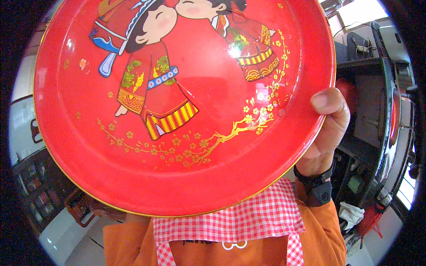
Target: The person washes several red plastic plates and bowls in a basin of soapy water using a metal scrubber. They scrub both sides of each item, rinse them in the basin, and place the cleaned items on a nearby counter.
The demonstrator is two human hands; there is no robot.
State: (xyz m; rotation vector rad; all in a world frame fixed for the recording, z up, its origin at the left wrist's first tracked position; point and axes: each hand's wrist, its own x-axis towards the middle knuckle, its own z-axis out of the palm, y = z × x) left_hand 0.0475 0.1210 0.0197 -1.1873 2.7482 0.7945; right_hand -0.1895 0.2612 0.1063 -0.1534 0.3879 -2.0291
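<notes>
A large round red tray (186,186) with a thin gold rim fills most of the view, its printed face turned towards me. It shows two cartoon figures in red robes and a gold blossom branch. My right hand (327,116) grips the tray's right edge, the thumb on the printed face and the fingers behind. A black wristband (314,186) is on that wrist. My left hand is hidden behind the tray; only the orange left sleeve (124,239) and a little of the forearm show below its rim. A red-and-white checked apron (229,219) covers my chest.
Dark shelving (362,109) with items on it stands at the right. A white cloth (351,214) and something red and stringy (369,222) hang at its lower part. At the lower left are a brown chair or stool frame (80,209) and a dark rack (40,186).
</notes>
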